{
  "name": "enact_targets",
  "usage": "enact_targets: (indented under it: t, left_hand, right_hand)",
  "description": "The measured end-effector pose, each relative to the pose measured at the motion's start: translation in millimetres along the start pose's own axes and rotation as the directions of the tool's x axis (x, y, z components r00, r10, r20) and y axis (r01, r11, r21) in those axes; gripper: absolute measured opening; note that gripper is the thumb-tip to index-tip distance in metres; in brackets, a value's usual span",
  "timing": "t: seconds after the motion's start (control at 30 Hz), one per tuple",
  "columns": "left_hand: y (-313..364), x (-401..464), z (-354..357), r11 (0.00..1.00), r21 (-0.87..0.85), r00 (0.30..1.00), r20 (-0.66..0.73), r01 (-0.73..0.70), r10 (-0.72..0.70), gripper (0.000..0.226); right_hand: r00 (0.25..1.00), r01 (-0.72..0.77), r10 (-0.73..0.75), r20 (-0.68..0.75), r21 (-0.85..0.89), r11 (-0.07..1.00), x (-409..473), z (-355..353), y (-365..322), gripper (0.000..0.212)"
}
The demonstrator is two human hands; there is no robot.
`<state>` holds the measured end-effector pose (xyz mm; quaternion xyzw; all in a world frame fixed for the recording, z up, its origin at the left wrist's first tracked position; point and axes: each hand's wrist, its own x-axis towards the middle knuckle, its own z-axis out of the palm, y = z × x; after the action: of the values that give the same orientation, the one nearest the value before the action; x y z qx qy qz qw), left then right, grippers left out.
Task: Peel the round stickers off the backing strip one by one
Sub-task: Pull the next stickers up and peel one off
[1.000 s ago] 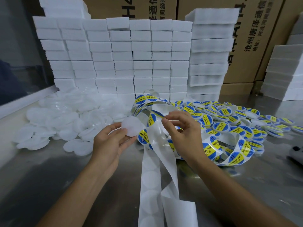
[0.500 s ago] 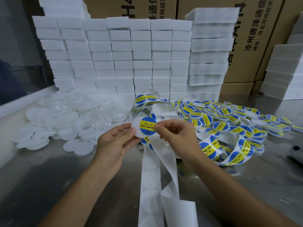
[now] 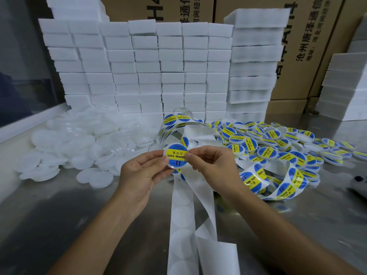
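A round blue-and-yellow sticker (image 3: 175, 154) lies flat on a white plastic lid that both hands hold up at the centre. My left hand (image 3: 142, 173) grips the lid's left edge between thumb and fingers. My right hand (image 3: 211, 164) pinches the sticker's right edge against the lid. The white backing strip (image 3: 182, 211) hangs below the hands and trails toward me, its peeled part bare. Its unpeeled part, with several stickers (image 3: 251, 178), loops to the right and behind the hands.
A heap of plain white lids (image 3: 79, 147) lies on the metal table at the left. Stickered lids (image 3: 282, 143) pile up at the right. Stacked white foam blocks (image 3: 149, 66) and cardboard boxes (image 3: 309, 46) wall off the back. A dark object (image 3: 359, 180) sits at the right edge.
One second ago my left hand held a bare white lid while my right hand peeled a sticker off the strip. The sticker now lies flat on the lid, held by both hands.
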<state>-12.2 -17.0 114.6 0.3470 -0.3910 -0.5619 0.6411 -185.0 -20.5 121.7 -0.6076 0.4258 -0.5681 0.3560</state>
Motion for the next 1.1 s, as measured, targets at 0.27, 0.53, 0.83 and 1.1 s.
enact_targets:
  t: [0.27, 0.53, 0.83, 1.1]
  left_hand:
    - [1.2, -2.0, 1.7, 1.000, 0.008, 1.000, 0.002, 0.000, 0.000, 0.034]
    - [2.2, -4.7, 2.6, 0.998, 0.050, 0.999, -0.001, -0.048, 0.049, 0.032]
    - [-1.6, -8.2, 6.7, 0.978, 0.148, 0.989, 0.008, -0.146, 0.147, 0.018]
    - [-3.1, -8.5, 7.2, 0.967, 0.189, 0.986, 0.027, -0.169, 0.167, 0.020]
  right_hand:
    - [1.000, -0.002, 0.002, -0.004, 0.005, 1.000, -0.2, 0.1, 0.6, 0.003]
    - [1.000, -0.001, 0.001, -0.020, -0.013, 1.000, -0.2, -0.2, 1.5, 0.005]
    - [0.997, -0.051, 0.047, -0.069, -0.048, 0.998, 0.3, -1.2, 0.6, 0.003]
    - [0.994, 0.012, -0.031, -0.106, -0.175, 0.985, -0.8, -2.0, 1.4, 0.008]
